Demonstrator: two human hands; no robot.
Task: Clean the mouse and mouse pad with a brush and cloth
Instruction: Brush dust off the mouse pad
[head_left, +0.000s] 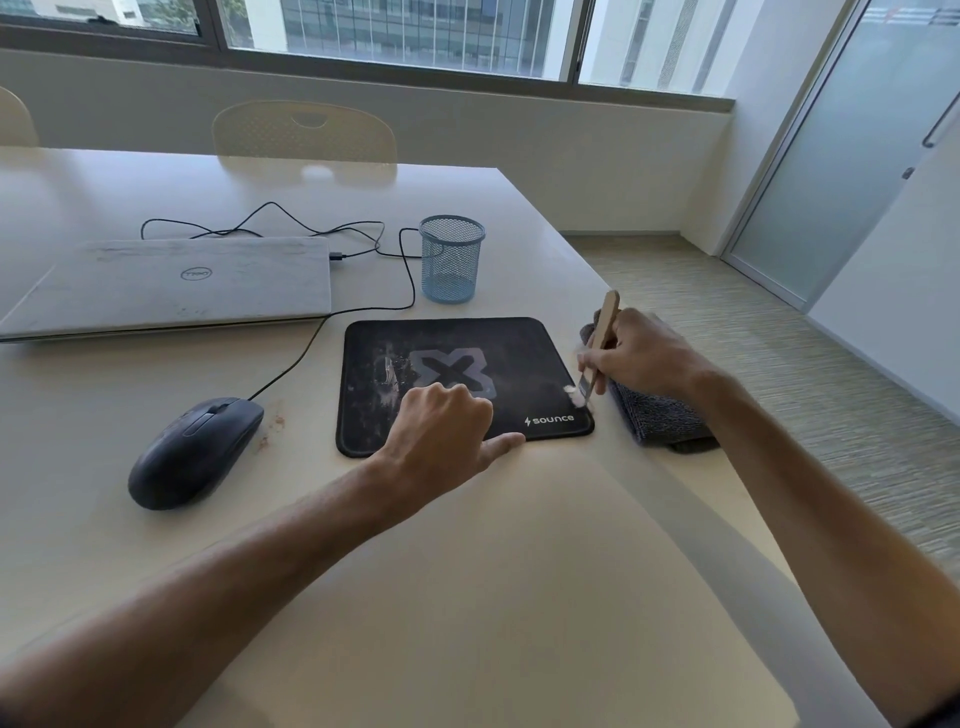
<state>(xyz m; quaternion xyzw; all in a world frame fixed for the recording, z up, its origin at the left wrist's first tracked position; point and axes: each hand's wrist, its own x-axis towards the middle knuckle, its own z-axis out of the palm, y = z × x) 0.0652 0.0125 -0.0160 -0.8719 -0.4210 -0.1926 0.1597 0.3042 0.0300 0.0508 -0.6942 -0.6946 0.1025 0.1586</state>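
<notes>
Pale beige surface (467, 597) in office room, windows behind, striped carpet at right. One black Sounce mouse pad (441, 364), dusty; one black wired mouse (195, 452) left of it. One grey cloth (654, 415) at right edge. Right hand (636, 358) grip pinching one wooden brush (602, 343), bristles on pad corner. Left hand (441, 431) curled, pressing pad. One closed Dell laptop (171, 283), one blue mesh cup (451, 260), two chairs (304, 130).

Open tabletop (467, 571) in front of the mouse pad (457, 364), broad and bare. Left of the pad, a mouse (195, 449) with its cable (291, 364) trailing across the gap toward the laptop (171, 283). Behind the pad, a mesh cup (451, 257) standing near its far edge. Right side tight: folded cloth (654, 415) just beside the pad at the table's edge, right hand (636, 356) above it. Left hand (447, 421) on the pad's near part.
</notes>
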